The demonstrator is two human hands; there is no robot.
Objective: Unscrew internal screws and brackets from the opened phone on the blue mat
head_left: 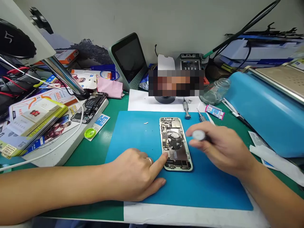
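Observation:
An opened smartphone (pixel 177 144) lies on the blue mat (pixel 137 136), its circuit boards and dark battery area exposed. My left hand (pixel 135 174) presses a stretched index finger on the phone's lower left part; its thumb is extended, the other fingers are curled, and it holds nothing. Just right of the phone, my right hand (pixel 220 148) grips what looks like a screwdriver (pixel 199 135) between thumb and fingers. Its round grey end cap faces me, and its tip is hidden. A small white piece (pixel 146 123) rests on the mat left of the phone.
Beyond the phone stand a grey screwdriver (pixel 186 109) and a second driver (pixel 201 116). A glass jar (pixel 216 90) lies behind them. On the left are boxes (pixel 35 117), another opened phone (pixel 90 107) and a green cap (pixel 90 133). A blue machine (pixel 258 110) fills the right.

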